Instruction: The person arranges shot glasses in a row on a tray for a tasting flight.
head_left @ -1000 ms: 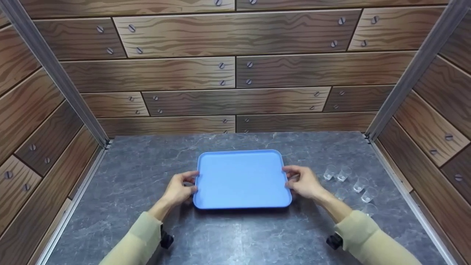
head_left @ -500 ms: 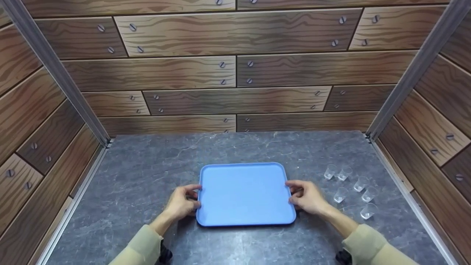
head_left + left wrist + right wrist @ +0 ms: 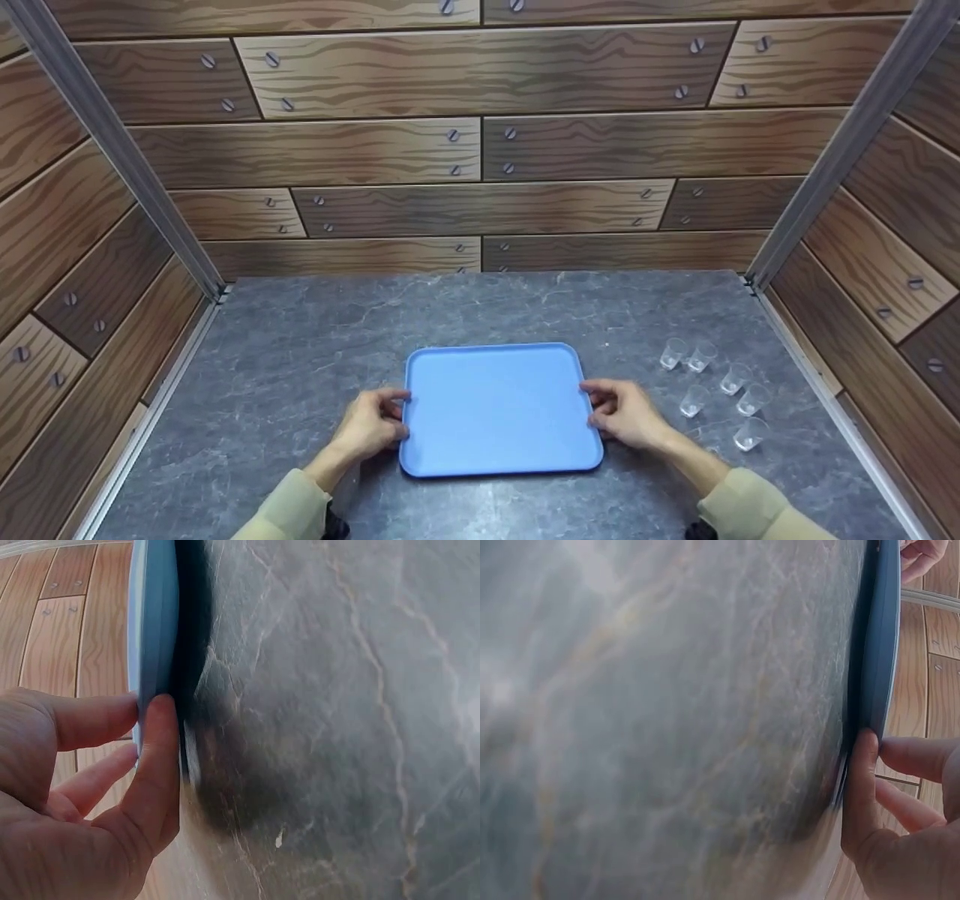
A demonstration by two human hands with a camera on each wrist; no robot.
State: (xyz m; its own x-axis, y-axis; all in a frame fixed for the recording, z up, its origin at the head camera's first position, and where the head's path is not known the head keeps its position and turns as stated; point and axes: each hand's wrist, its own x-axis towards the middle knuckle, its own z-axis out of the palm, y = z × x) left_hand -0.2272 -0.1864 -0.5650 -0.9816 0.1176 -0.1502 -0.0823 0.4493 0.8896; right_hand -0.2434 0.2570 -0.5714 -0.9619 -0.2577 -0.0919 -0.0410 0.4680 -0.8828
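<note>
A blue rectangular tray (image 3: 501, 409) is in the middle of the head view, flat and with nothing on it. My left hand (image 3: 367, 424) holds its left rim, and my right hand (image 3: 628, 413) holds the right rim. In the left wrist view, fingers of the left hand (image 3: 97, 787) lie on both sides of the tray's rim (image 3: 156, 622). The right wrist view has the right hand (image 3: 900, 810) gripping the opposite rim (image 3: 881, 645) in like manner. A dark shadow runs under the tray; whether it touches the table cannot be told.
Several small clear cups (image 3: 694, 400) stand on the grey marbled table (image 3: 315, 322), to the right of the tray and near my right forearm. Wood-patterned walls (image 3: 480, 150) close in the back and both sides, with metal rails along the side edges.
Both hands have drawn the tray toward me across the table, with the movement slowing. Cups that my right forearm partly covered now show fully.
</note>
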